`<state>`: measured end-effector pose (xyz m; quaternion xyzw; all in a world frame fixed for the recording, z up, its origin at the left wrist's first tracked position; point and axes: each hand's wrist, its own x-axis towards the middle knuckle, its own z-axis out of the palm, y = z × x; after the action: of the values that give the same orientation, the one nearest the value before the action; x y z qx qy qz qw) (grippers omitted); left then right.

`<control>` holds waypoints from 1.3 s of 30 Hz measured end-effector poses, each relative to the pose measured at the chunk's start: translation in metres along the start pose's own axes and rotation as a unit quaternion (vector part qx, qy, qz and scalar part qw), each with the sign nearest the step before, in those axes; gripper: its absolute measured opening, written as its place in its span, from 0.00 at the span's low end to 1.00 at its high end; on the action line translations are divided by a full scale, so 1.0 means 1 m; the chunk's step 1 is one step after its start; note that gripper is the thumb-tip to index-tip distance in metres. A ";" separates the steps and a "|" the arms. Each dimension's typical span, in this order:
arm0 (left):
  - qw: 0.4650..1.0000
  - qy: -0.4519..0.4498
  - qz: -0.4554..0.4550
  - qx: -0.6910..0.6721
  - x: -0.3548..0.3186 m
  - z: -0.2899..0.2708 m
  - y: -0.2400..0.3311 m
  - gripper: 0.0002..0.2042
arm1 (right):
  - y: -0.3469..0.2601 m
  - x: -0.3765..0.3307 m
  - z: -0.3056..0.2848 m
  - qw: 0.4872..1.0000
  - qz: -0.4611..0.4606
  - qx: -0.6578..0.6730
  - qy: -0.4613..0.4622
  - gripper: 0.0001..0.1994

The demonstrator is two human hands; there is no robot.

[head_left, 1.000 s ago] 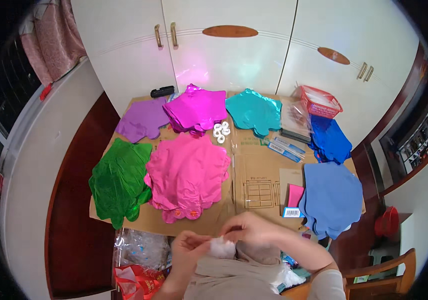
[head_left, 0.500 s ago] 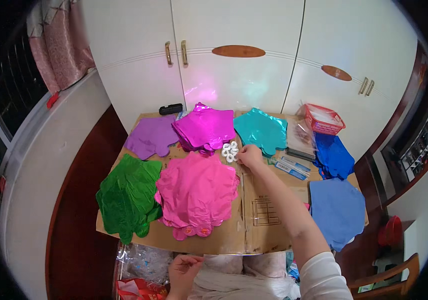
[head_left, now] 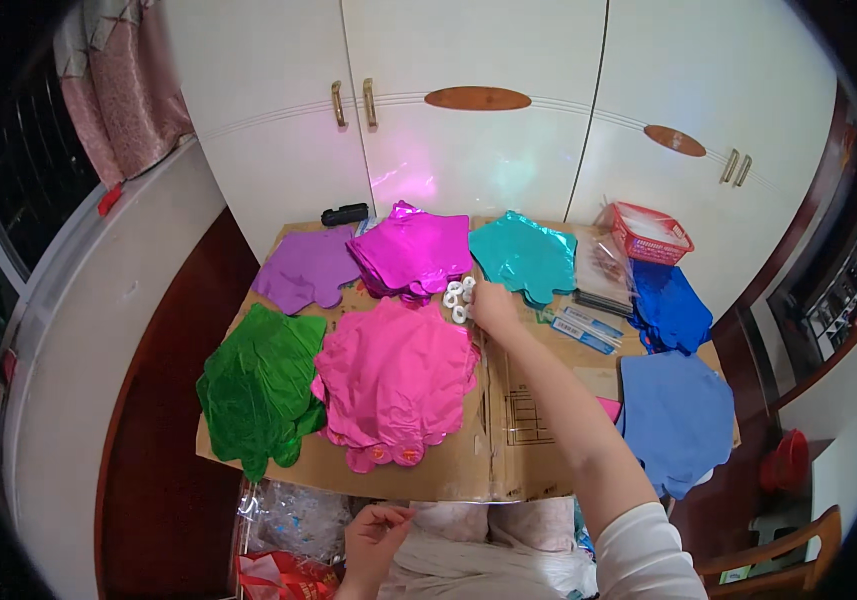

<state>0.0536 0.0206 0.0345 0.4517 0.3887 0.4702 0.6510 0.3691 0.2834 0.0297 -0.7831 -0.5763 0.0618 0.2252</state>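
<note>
A small cluster of white rings (head_left: 457,299) lies near the middle of the cardboard (head_left: 448,484). My right hand (head_left: 492,306) reaches across and covers the cluster's right side, its fingers bent and closed; whatever lies between the fingertips is hidden. My left hand (head_left: 377,536) is in front of the cardboard's near edge, palm turned inward and fingers curled toward the thumb. Nothing can be made out in that pinch. Closest to the rings are flat foil pieces: a pink stack (head_left: 396,380), a magenta stack (head_left: 412,254) and a teal stack (head_left: 523,258).
Around them lie a purple piece (head_left: 305,268), a green stack (head_left: 260,385), a dark blue stack (head_left: 670,308) and a pale blue stack (head_left: 676,420). Small blue-and-white packets (head_left: 586,329) and a red basket (head_left: 651,236) are to the right. White cabinet doors (head_left: 468,165) stand behind.
My right hand has moved in over the rings and now hides several on the right side. My left hand has shifted only slightly. The stacks lie as before.
</note>
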 end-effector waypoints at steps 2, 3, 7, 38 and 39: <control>1.000 -0.001 0.002 -0.005 -0.001 0.000 0.000 0.07 | -0.001 0.004 -0.003 1.000 0.007 -0.002 -0.008 0.09; 1.000 0.001 0.001 -0.008 -0.003 -0.001 0.000 0.07 | 0.001 0.005 -0.001 1.000 0.001 -0.007 0.005 0.08; 1.000 0.007 0.004 0.018 -0.006 -0.003 0.000 0.06 | -0.001 -0.001 -0.020 0.999 -0.003 0.050 -0.004 0.09; 0.910 -0.248 -0.047 0.329 -0.014 0.021 -0.053 0.05 | 0.043 -0.360 -0.048 0.854 0.026 0.478 -0.206 0.03; 0.906 -0.270 -0.035 0.324 -0.012 0.016 -0.038 0.05 | 0.047 -0.359 -0.065 0.863 0.016 0.474 -0.176 0.03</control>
<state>0.0757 -0.0002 0.0035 0.7339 0.3441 0.1552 0.5647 0.3155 -0.0802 0.0089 -0.5676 -0.4947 0.4677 0.4630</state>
